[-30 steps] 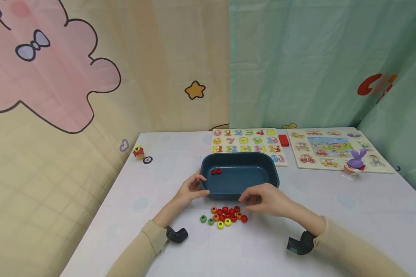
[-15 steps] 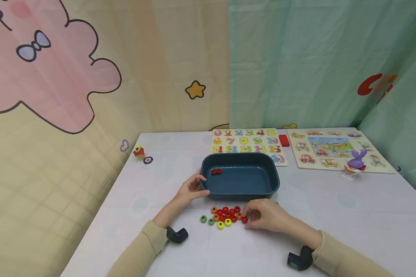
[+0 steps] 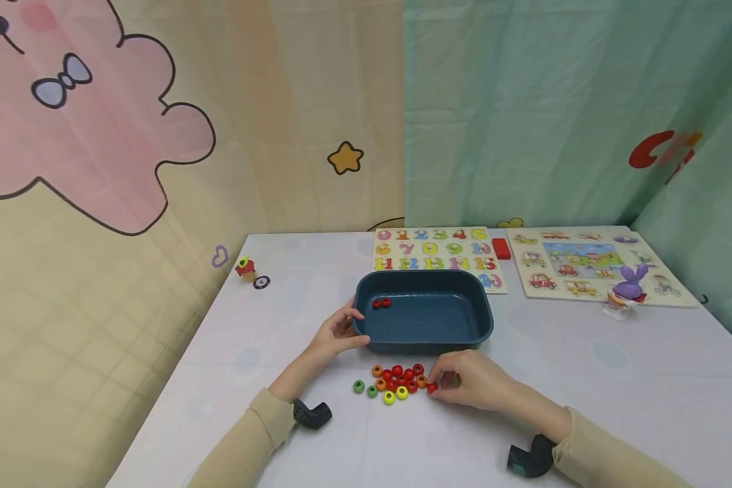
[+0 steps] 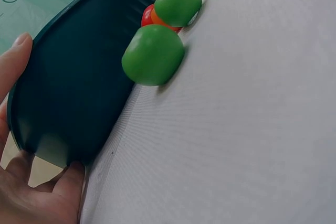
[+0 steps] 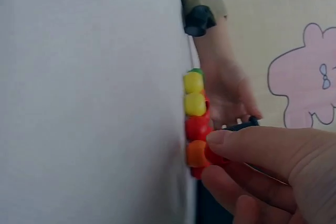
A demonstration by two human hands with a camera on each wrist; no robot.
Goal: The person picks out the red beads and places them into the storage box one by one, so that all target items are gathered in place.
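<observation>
A dark blue plastic tray [image 3: 433, 318] stands mid-table, two red beads [image 3: 385, 303] inside it near the left end. My left hand [image 3: 335, 337] grips the tray's left end; in the left wrist view the thumb [image 4: 18, 59] lies at the rim and the fingers curl under the lower edge. In front of the tray lies a cluster of loose red, orange, yellow and green beads [image 3: 402, 392]. At the cluster's right end my right hand [image 3: 476, 381] pinches a red bead [image 3: 432, 388] between thumb and fingers, low at the tabletop. That bead is mostly covered by the fingertips in the right wrist view.
Behind the tray lie a number puzzle board [image 3: 430, 249], a red block [image 3: 501, 249] and a vehicle puzzle board [image 3: 539, 280]. A purple rabbit-eared toy [image 3: 629, 285] stands at the right. Far left are a small red-and-yellow toy [image 3: 245, 269] and a round disc [image 3: 261, 282].
My right hand has come down from the tray's front rim to the bead cluster's right end and taken a red bead between its fingertips. The left hand stays on the tray.
</observation>
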